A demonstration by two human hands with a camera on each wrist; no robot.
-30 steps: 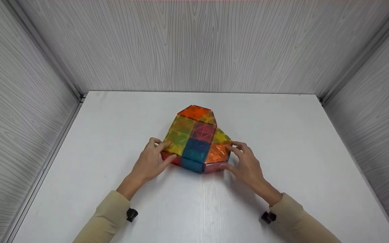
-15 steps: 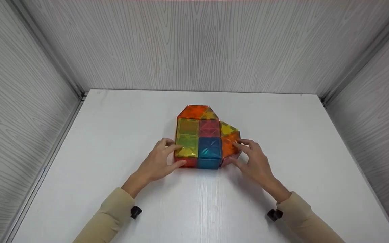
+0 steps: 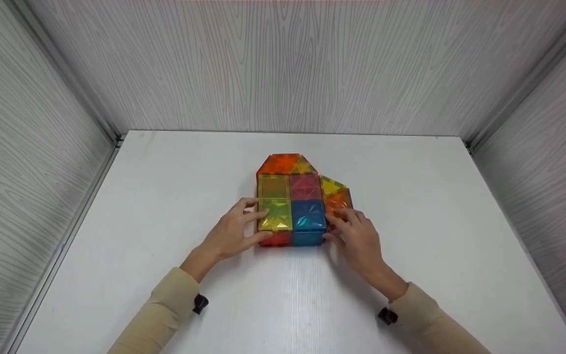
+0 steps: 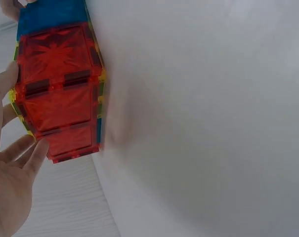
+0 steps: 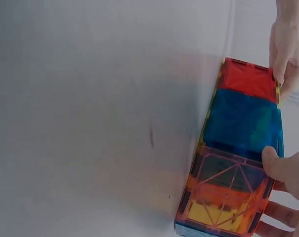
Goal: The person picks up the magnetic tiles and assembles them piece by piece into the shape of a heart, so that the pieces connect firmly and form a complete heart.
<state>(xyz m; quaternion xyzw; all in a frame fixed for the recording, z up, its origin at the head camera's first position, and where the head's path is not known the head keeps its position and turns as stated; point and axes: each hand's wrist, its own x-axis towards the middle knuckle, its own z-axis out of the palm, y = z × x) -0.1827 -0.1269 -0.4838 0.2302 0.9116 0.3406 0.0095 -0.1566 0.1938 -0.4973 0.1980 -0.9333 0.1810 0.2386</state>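
Observation:
A low, box-like structure of translucent magnetic tiles [image 3: 305, 188] stands on the white table. Its top has yellow tiles [image 3: 274, 187], a pink tile, a blue tile [image 3: 307, 212] and orange pieces at the back and right. My left hand [image 3: 229, 235] grips its near left corner, thumb at the front red tile and fingers along the left side and top. In the left wrist view, red tiles [image 4: 58, 55] form the side walls. At the near right, my right hand [image 3: 360, 246] pinches the structure beside the blue tile, partly hiding the orange side section [image 3: 338, 199].
The white table [image 3: 410, 196] runs around the structure on all sides. Grey wood-grain panels stand at the back [image 3: 283, 64], left [image 3: 27, 172] and right. Both sleeves carry a small black device near the wrist.
The structure has turned from a slant to nearly square with the table and shifted slightly right. My right hand went right, then back left to the blue tile's edge; my left hand moved right.

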